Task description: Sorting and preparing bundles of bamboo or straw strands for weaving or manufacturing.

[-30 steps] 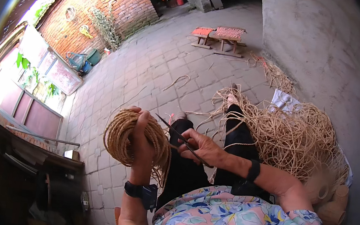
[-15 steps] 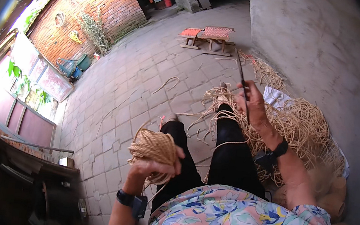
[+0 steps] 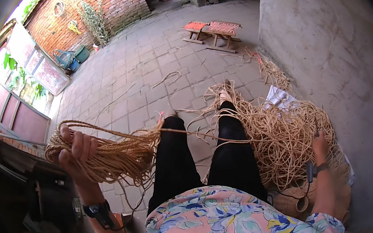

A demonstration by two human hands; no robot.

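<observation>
My left hand is closed around one end of a looped bundle of tan rope, out to the left of my knees. From the bundle a strand runs across my legs to the right. My right hand is closed on a thin dark rod, most of which is hidden. It is over the right side of a large tangled pile of tan rope beside my right leg. Whether the rod touches the rope I cannot tell.
A white cloth or sack shows at the pile's far edge. Woven tan pieces lie by my right hip. Two low stools with red woven seats stand ahead, near a concrete wall. Loose rope pieces lie on the paved floor.
My left hand has swung outward and left, stretching out the rope bundle. My right hand has moved right and back with the rod, from above my right knee to over the pile.
</observation>
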